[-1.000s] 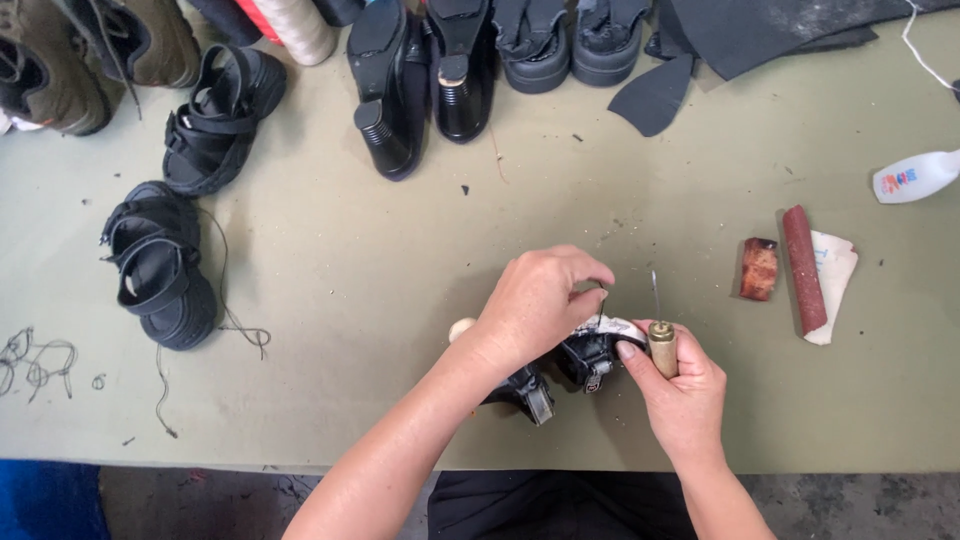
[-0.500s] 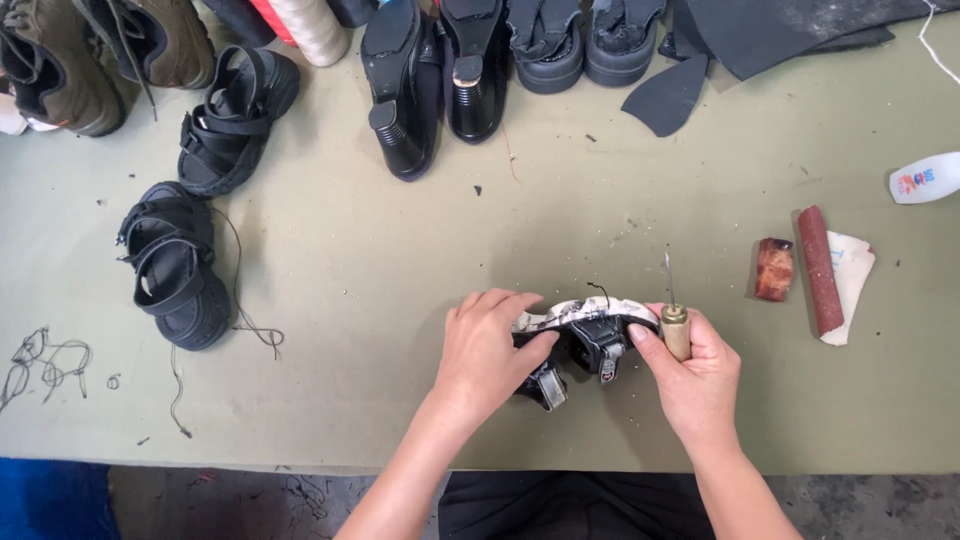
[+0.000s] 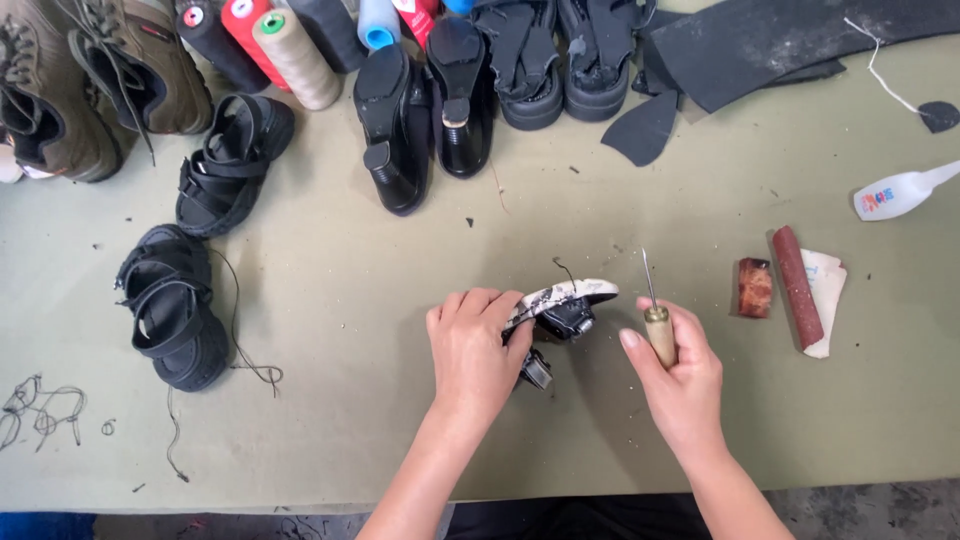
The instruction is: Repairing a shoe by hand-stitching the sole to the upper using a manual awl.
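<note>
Right hand [image 3: 678, 375] pulled its awl [image 3: 655, 318] off the sandal [image 3: 556, 312] the left hand [image 3: 475, 350] grips, mid-stitching; next poke needs careful aim.

Small sandal [image 3: 560, 305]: pale, scuffed sole turned upward and tilted, black straps and a metal buckle hanging beneath; lay at the centre of the frame, one end under my fingers, a short thread sticking up from it.

Awl [image 3: 655, 315]: wooden handle, thin steel point upright; stood just right of the sandal, apart from it.
</note>
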